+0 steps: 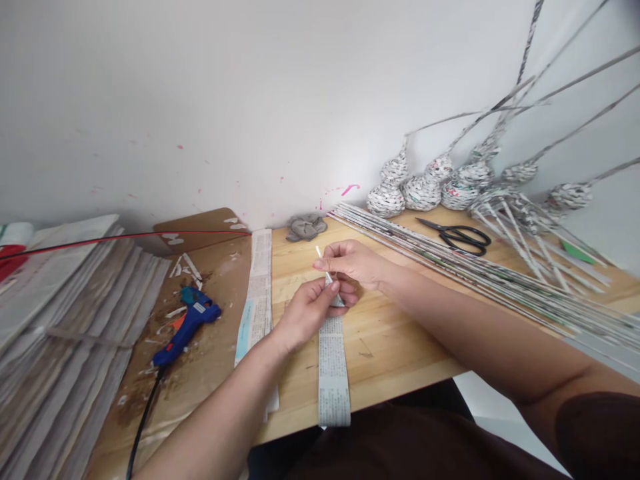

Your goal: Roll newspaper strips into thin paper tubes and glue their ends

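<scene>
A long newspaper strip (333, 373) hangs from my hands toward the table's front edge. Its upper end is rolled into a thin, slanted paper tube (319, 252). My left hand (320, 300) is closed on the strip where the rolled part meets the flat part. Just above it, my right hand (350, 263) pinches the narrow tube between thumb and fingers. The tube's white tip sticks out past the right fingertips. To the left of my hands lies a stack of flat newspaper strips (261, 267).
A blue glue gun (187, 327) rests on stained cardboard at left, beside piled newspapers (95, 333). Rolled paper sticks (450, 260) stretch across the right, near black scissors (463, 237). Woven paper gourds (385, 200) and a grey crumpled cloth-like item (306, 227) stand by the wall.
</scene>
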The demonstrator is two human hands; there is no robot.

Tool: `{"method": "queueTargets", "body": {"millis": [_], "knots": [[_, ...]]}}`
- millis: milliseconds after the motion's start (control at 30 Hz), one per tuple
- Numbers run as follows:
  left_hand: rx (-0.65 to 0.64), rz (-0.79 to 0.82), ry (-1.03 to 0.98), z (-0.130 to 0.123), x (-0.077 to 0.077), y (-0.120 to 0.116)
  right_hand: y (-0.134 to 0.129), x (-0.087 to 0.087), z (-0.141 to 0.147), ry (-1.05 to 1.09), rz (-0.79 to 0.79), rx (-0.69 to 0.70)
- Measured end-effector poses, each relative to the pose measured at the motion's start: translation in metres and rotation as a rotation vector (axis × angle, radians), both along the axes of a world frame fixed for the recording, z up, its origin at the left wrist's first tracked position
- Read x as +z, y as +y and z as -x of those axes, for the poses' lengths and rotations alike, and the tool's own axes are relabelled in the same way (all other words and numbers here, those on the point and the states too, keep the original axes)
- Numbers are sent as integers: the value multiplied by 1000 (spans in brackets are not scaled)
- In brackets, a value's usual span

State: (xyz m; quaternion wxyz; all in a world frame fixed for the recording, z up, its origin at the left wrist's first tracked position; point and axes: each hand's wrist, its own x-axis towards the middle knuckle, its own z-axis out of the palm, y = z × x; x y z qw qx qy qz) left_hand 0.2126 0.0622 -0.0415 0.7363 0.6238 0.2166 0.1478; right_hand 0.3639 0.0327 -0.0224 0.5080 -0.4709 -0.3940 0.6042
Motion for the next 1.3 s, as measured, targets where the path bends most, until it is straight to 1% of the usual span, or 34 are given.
{"method": "queueTargets", "body": {"millis": [133, 200, 233, 367, 467, 600, 633, 667, 767, 800, 833, 933, 1000, 1067, 1200, 1233, 1300], "knots": [[6, 64, -38, 0, 0, 2, -1, 2, -4, -16, -29, 171], [22, 96, -42, 0, 0, 2, -1, 6, -6, -49, -30, 214], [27, 99, -36, 0, 0, 2, 0, 8, -6, -61, -24, 190], [33, 34, 0, -1, -1, 2, 1, 9, -3, -70, 17, -6], [31, 8, 9, -1, -2, 1, 3, 3, -1, -55, 16, -45], [13, -1, 13, 0, -3, 1, 3, 0, -2, -73, -40, -163], [11, 3, 11, 0, -3, 2, 3, 1, -3, -81, -46, -167], [13, 11, 8, 0, -3, 2, 3, 3, -4, -88, -45, -136], [32, 39, 1, 0, -2, 2, 1, 7, -6, -105, -25, 31], [35, 44, 2, -1, -2, 1, 1, 8, -6, -111, -18, 49], [34, 47, 5, -1, -2, 1, 1, 8, -6, -115, -14, 31], [30, 33, 24, -1, -1, -1, 3, 5, -4, -102, -12, -111], [36, 18, 28, -1, 0, -2, 4, 3, -3, -77, -11, -150], [33, 18, 27, -1, 1, -2, 3, 3, -4, -77, -13, -127], [31, 56, 39, -1, 1, -1, 2, 8, -7, -134, -18, 31], [30, 63, 41, 0, 0, 0, 2, 9, -7, -139, -18, 29], [16, 68, 37, 0, 0, 0, 2, 8, -7, -130, -19, -55]]}}
